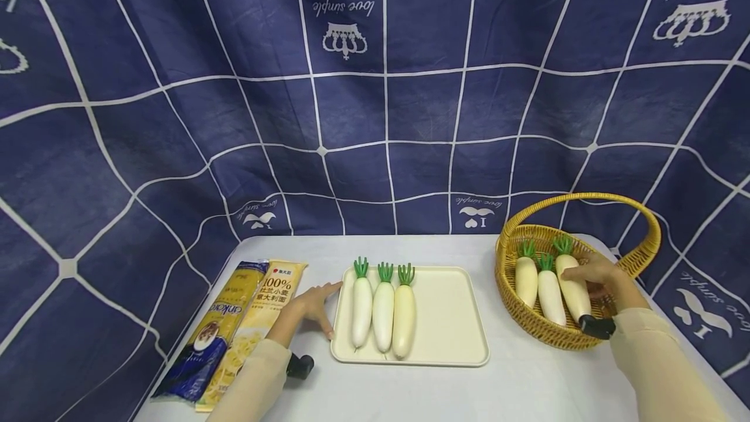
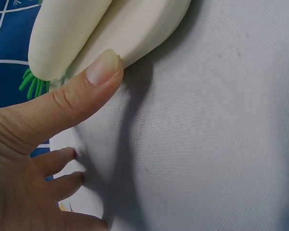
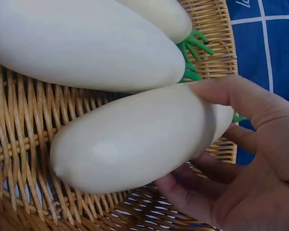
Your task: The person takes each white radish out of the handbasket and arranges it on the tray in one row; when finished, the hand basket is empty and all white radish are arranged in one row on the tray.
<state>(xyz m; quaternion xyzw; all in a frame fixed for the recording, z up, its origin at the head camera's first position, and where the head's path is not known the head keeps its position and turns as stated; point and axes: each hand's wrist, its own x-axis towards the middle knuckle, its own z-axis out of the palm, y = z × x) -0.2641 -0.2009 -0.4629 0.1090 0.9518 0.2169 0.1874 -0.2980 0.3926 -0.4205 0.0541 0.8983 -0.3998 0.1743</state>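
Note:
In the wicker basket (image 1: 530, 323), my right hand (image 1: 600, 273) grips a white radish (image 3: 135, 139) with green leaf stubs. The thumb lies over its upper side and the fingers curl underneath. Two more radishes, a left one (image 1: 526, 279) and a middle one (image 1: 551, 295), lie beside it. Fingers spread, my left hand (image 1: 310, 308) is at the left side of a cream tray (image 1: 448, 318). Its thumb (image 2: 103, 72) touches the tray's edge in the left wrist view. Three radishes (image 1: 383, 314) lie side by side on the tray's left half, leaves toward the back.
Two pasta packets, one blue and gold (image 1: 213, 331) and one pale yellow (image 1: 258, 324), lie left of the tray, partly under the left forearm. The basket's tall handle (image 1: 580, 196) arches over it. A blue checked cloth (image 1: 422, 109) hangs behind the white table (image 1: 422, 396).

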